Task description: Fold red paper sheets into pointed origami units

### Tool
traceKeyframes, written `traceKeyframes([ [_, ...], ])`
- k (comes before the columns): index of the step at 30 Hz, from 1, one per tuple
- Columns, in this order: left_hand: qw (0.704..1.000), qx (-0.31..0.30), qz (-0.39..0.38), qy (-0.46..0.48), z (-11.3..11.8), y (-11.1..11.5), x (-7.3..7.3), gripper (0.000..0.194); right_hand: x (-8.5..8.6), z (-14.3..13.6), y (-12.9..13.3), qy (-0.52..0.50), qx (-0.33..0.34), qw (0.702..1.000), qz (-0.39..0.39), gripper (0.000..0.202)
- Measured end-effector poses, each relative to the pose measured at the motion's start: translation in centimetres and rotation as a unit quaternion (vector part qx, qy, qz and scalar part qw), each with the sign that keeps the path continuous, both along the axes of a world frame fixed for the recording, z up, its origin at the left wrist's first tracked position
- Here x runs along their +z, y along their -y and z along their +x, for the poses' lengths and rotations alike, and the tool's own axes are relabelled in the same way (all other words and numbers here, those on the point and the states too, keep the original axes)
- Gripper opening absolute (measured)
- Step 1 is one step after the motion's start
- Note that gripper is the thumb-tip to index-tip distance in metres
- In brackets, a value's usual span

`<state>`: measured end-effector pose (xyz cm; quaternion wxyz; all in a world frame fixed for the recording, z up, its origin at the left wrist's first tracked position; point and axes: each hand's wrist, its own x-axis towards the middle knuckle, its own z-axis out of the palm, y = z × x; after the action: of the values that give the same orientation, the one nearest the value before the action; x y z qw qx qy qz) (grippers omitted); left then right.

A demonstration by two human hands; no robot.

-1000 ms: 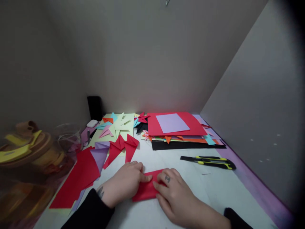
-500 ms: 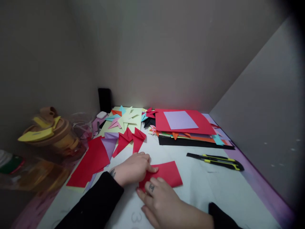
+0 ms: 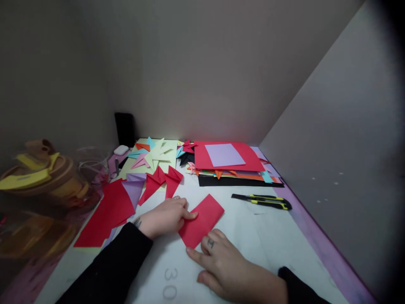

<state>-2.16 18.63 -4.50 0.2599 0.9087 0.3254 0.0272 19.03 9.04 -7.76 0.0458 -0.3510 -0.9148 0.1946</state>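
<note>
A red paper rectangle (image 3: 205,217) lies tilted on the white sheet (image 3: 253,257) that covers the table. My left hand (image 3: 169,215) rests at its left side, the thumb pressing on the paper and the other fingers curled. At the lower right edge is my right hand (image 3: 221,259), its index finger stretched to the near corner and its other fingers partly bent against the edge. Beyond my left hand are folded red pieces (image 3: 155,181) and a folded purple piece (image 3: 134,185). Red sheets (image 3: 106,215) lie to the left.
A black and yellow box cutter (image 3: 262,201) lies at right. Behind it is a stack with a red sheet (image 3: 253,156) and a purple sheet (image 3: 224,155). Folded paper stars (image 3: 156,154), a black phone (image 3: 125,128) and a lidded cup (image 3: 60,177) stand or lie further left.
The red rectangle has turned so its far end points more away from me. My right hand has shifted slightly right along its near edge. The whole view has swung right.
</note>
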Motion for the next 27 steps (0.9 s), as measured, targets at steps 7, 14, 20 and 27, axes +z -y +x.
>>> traceKeyframes([
  [7, 0.999, 0.003, 0.003, -0.049, 0.0, 0.2, 0.3, 0.037, -1.0, 0.8, 0.3, -0.080, -0.019, 0.995, 0.056, 0.041],
  [14, 0.997, -0.002, 0.002, -0.072, 0.3, 0.2, 0.6, 0.042, -0.8, 5.1, -3.1, 0.026, -0.202, 0.975, 0.090, 0.035],
  [20, 0.993, 0.051, 0.047, -0.095, 0.6, 1.8, 0.4, 0.053, 0.9, 5.5, -4.8, -0.030, -0.277, 0.959, 0.048, 0.040],
  [27, 0.975, 0.220, -0.033, -0.003, 0.3, 3.6, -1.0, 0.045, -0.8, 2.9, -5.7, -0.339, -0.344, 0.867, -0.124, 0.060],
])
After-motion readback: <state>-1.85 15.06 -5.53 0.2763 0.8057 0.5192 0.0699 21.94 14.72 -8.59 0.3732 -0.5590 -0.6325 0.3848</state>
